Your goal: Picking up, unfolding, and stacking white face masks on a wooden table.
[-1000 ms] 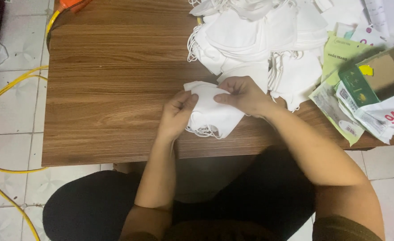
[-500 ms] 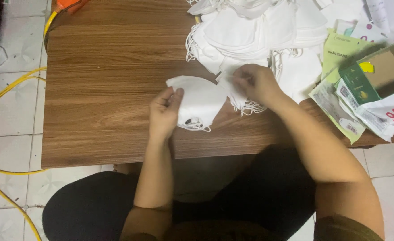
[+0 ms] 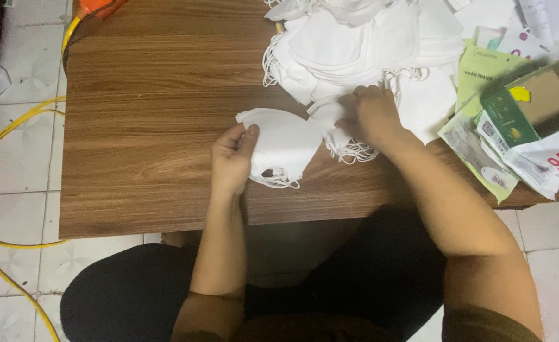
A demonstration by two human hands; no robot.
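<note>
Left hand (image 3: 232,158): fingers and thumb closed on the left edge of a folded white face mask (image 3: 286,147), which lies flat on the wooden counter (image 3: 140,126) near its front middle. The mask's ear loops trail out at its lower edge.

Right hand (image 3: 371,114): fingers curled down onto a second white mask (image 3: 331,123), just right of the first and touching it; its loops bunch below the hand. Whether the fingers pinch this mask or only press on it cannot be told.

Behind the right hand, a large pile of white masks (image 3: 362,44) covers the far right part of the counter. To the right lie green and clear packets (image 3: 482,95) and a green-edged cardboard box (image 3: 539,95). A yellow cable (image 3: 13,126) runs over the tiled floor (image 3: 20,76) on the left.
</note>
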